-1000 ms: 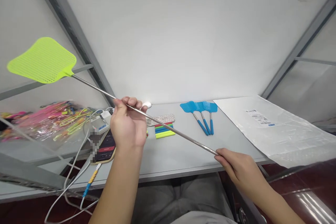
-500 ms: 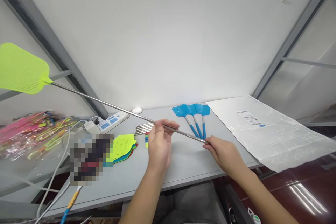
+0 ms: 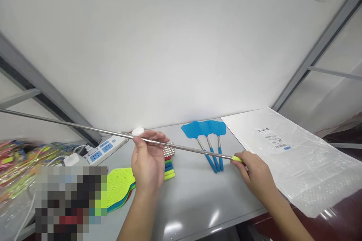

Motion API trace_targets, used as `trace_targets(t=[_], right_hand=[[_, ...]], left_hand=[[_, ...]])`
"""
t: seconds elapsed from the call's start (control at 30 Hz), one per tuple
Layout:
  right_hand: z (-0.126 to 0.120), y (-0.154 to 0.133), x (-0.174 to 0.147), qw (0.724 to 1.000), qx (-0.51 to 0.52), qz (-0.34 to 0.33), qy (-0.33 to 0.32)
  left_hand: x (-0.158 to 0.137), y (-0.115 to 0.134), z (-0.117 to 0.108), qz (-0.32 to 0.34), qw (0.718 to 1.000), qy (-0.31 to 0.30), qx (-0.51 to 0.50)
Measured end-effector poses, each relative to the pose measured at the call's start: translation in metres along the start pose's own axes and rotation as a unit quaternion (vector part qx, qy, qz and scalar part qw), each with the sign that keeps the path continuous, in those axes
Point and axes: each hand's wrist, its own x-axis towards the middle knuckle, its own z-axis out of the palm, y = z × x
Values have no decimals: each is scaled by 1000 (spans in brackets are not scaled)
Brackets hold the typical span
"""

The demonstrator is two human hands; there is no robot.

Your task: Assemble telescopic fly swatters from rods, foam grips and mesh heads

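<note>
A fly swatter with a long, thin metal telescopic rod (image 3: pixel 198 151) is in both my hands. My right hand (image 3: pixel 256 169) is closed round its yellow-green grip end (image 3: pixel 236 158). Farther along the rod, my left hand (image 3: pixel 148 162) holds it loosely between thumb and fingers, palm up. The rod runs out past the left edge, so its head is out of view. Beyond the rod, three blue fly swatters (image 3: pixel 204 128) lie fanned out on the table. Partly behind my left hand are stacked swatter heads, yellow-green on top (image 3: pixel 118 184), and several coloured handles (image 3: pixel 169 173).
A white plastic mailer bag (image 3: pixel 249 130) with a label covers the table's (image 3: pixel 195 196) right side. At left are a power strip (image 3: pixel 104 148), a white round object (image 3: pixel 138 131), bagged colourful items (image 3: pixel 17 165) and a pixelated patch. A wall stands behind.
The rod has slid left with my left hand, and the swatter's head has left the view. More of the grip end now shows at my right hand. The camera view has shifted too.
</note>
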Motion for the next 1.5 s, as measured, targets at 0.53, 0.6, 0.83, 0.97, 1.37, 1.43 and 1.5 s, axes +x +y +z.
trace_targets(t=[0.53, 0.6, 0.83, 0.97, 1.37, 1.43, 1.5], right_hand=[[40, -36, 11, 991, 135, 18, -12], [40, -48, 14, 990, 136, 33, -31], [51, -87, 26, 948, 261, 154, -93], [56, -89, 24, 936, 288, 175, -101], [72, -77, -10, 949, 248, 162, -103], [71, -75, -16, 951, 242, 161, -104], [70, -74, -21, 953, 235, 163, -97]], left_hand=[[-13, -29, -12, -77, 988, -5, 135], [-19, -36, -10, -79, 986, -8, 148], [-50, -51, 4, -178, 943, -184, 211], [-28, -30, -6, -205, 908, -275, 240], [72, 56, -23, -58, 992, 73, -88], [84, 68, -29, -29, 989, 98, -104], [94, 80, -35, -4, 988, 112, -106]])
